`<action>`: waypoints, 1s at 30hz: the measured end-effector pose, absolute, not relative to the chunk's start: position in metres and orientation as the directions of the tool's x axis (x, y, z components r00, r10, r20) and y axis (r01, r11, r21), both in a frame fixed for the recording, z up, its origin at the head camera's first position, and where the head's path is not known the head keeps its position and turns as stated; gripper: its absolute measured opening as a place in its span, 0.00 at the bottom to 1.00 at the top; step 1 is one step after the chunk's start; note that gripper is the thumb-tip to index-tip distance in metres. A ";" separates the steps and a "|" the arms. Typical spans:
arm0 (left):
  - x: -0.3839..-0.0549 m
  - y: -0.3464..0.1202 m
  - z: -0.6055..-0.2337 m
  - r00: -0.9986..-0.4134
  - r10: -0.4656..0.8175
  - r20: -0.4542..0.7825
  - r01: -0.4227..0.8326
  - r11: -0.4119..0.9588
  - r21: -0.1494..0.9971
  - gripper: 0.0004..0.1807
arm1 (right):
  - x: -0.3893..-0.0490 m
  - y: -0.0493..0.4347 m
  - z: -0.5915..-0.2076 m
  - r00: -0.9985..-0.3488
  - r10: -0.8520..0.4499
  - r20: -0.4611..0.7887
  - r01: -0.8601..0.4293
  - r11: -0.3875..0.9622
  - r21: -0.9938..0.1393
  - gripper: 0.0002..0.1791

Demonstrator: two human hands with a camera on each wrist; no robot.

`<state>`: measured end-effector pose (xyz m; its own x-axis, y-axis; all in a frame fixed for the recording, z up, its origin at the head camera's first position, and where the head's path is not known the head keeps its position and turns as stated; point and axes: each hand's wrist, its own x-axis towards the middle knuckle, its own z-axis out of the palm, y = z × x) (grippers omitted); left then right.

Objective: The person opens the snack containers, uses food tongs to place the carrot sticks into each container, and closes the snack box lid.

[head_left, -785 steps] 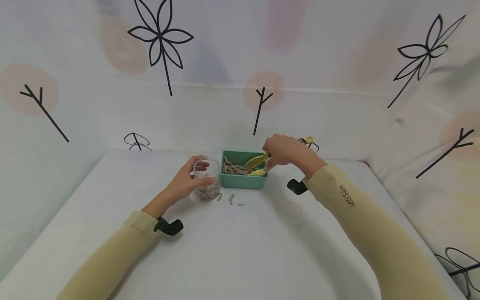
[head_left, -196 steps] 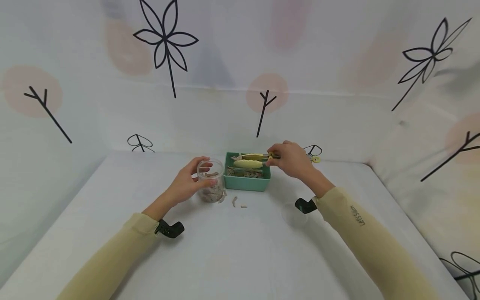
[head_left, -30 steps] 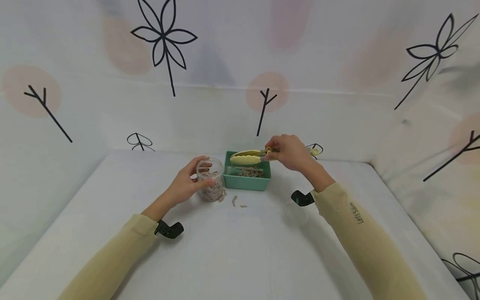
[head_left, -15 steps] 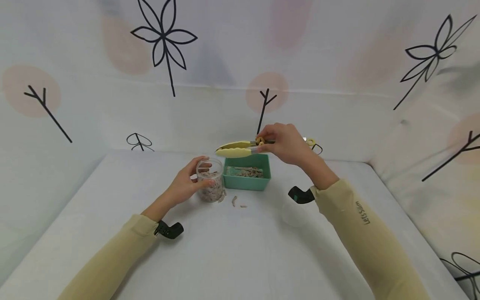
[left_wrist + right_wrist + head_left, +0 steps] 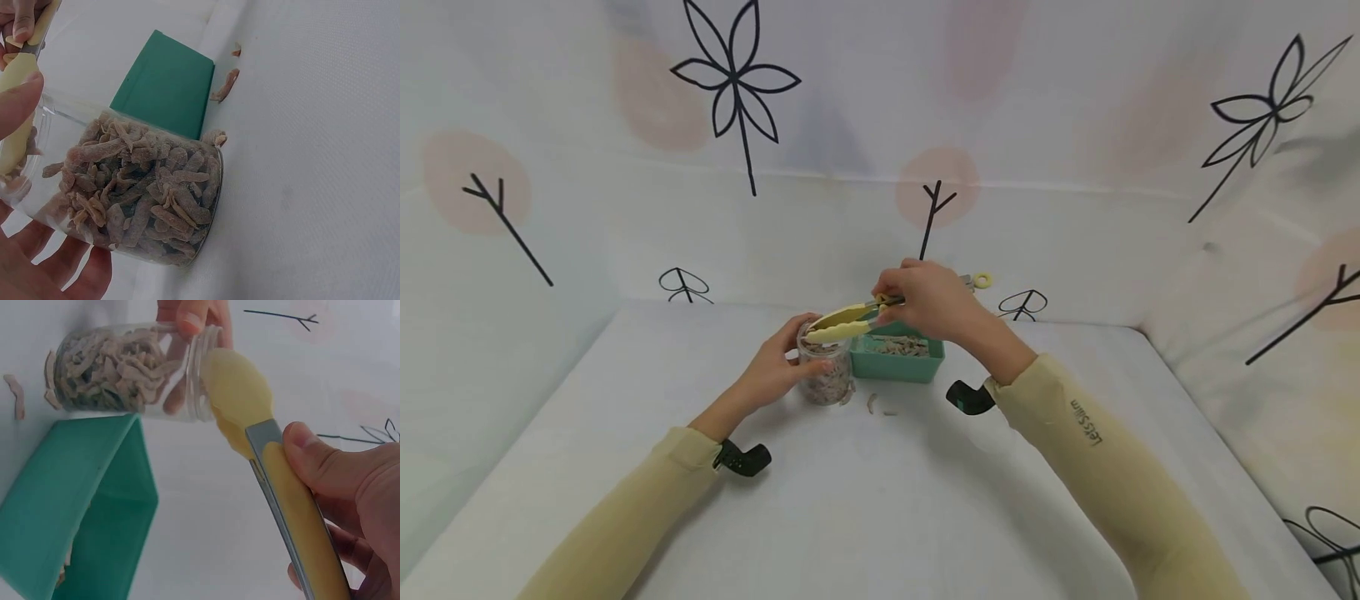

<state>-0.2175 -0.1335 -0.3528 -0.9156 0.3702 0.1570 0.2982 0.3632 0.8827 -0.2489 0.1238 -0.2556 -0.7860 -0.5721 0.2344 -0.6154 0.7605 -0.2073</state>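
Observation:
My left hand (image 5: 766, 375) grips a clear jar (image 5: 827, 387) standing on the table, fingers behind and thumb in front. In the left wrist view, brownish dried strips (image 5: 144, 194) fill much of the jar. My right hand (image 5: 934, 302) holds yellow-headed tongs (image 5: 844, 323) by their metal-edged handles. The tong heads are at the jar's mouth, and in the left wrist view some strips show beside them. Right beside the jar stands a green rectangular container (image 5: 897, 367) with more strips in it.
A few loose strips (image 5: 871, 403) lie on the white table (image 5: 850, 508) in front of the jar and container. A patterned white cloth wall (image 5: 835, 225) rises behind the table.
The tongs have gone from over the green container leftward and down to the jar's mouth. The left hand stays put. Compared with 26 seconds ago, the jar is fuller and the container holds less.

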 end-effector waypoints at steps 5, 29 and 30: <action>-0.226 -0.135 -0.363 -0.915 0.370 0.160 0.300 0.361 0.883 0.41 | -0.250 0.121 -0.255 -0.789 -0.576 0.215 -0.613 0.759 -0.218 0.22; -0.242 -0.140 -0.388 -0.915 0.355 0.191 0.328 0.381 0.864 0.43 | -0.261 0.185 -0.261 -0.899 -0.404 0.168 -0.437 0.826 -0.356 0.30; -0.241 -0.141 -0.388 -0.913 0.358 0.194 0.332 0.376 0.865 0.42 | -0.262 0.191 -0.263 -0.906 -0.390 0.163 -0.423 0.834 -0.355 0.30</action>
<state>-0.2414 -0.1408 -0.3880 -0.9131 0.3584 0.1942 0.3317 0.3762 0.8651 -0.2615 0.1907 -0.2630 -0.9062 -0.3901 0.1634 -0.4229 0.8338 -0.3548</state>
